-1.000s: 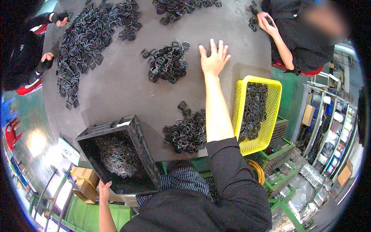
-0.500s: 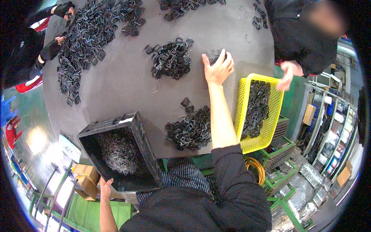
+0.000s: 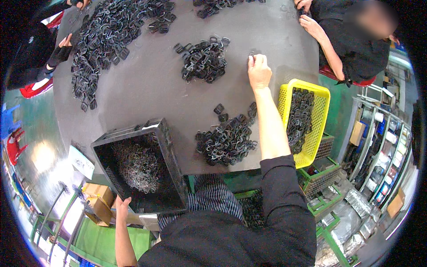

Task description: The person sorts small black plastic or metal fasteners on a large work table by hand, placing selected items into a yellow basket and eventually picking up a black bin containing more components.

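Observation:
My left hand grips the near-left edge of a black plastic crate, fingers partly hidden behind its rim. The crate is tilted on the table's near edge, its opening towards me, with a heap of thin wire pieces inside. Out over the table, my right hand is closed, its fingertips down by a small dark bit; what it holds is hidden. Nearer me lies a pile of black plastic buckles, some with wire pieces among them. Left of my right hand sits another buckle pile.
A yellow perforated basket of black buckles stands at the table's right edge. A large buckle heap spreads over the far left of the grey table. Co-workers sit at left and right. A cardboard box is lower left.
My right hand has gone from spread over a small wire heap to closed, slightly right; that heap is no longer visible there. The right co-worker's hands have moved to the table's far edge.

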The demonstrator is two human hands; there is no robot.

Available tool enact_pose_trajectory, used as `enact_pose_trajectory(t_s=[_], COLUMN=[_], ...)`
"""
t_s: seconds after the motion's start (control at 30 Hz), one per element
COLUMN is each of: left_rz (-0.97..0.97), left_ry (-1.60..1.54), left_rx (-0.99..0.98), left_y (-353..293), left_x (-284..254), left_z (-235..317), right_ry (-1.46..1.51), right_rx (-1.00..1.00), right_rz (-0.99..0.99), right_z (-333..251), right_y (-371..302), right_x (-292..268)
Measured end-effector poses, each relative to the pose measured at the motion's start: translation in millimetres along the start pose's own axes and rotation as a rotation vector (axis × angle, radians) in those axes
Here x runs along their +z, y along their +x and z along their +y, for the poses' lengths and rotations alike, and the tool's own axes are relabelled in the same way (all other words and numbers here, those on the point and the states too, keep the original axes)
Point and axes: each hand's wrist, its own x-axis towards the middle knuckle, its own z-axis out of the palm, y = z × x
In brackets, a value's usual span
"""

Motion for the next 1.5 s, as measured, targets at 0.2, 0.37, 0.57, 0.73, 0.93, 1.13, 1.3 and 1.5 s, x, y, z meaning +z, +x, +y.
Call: enact_pose_trajectory(t_s=[0.2,0.37,0.57,0.73,0.93,1.13,1.3,1.5], left_rz=[0.031,-0.024,-0.053,-0.04,-0.062,-0.055,-0.029,0.059], left_ry=[0.015,0.094,0.014,0.2,0.089,0.149,0.006,-0.023], left_rx=[0.069,0.14,0.206,0.226,0.237,0.209,0.161,0.062], left_y=[1,10,6,10,18,8,8,-1], left_x=[-1,-3,0,5,-2,3,-2,2], left_z=[-16,-10,-1,9,-16,11,-16,-8], right_ry=[1.217,1.927,1.685,0.658,0.822,0.411,0.085,0.035], right_rx=[0.857,0.765,0.469,-0.239,-0.195,0.372,0.602,0.556], right_rz=[-0.222,-0.567,-0.883,-0.886,-0.467,-0.039,-0.16,-0.381], right_z=[6,-21,-196,-318,-289,-62,-24,-40], right_y=[-1,-35,-116,-213,-179,-61,-18,-12], right_x=[-23,-70,-185,-180,-192,-77,-41,-41])
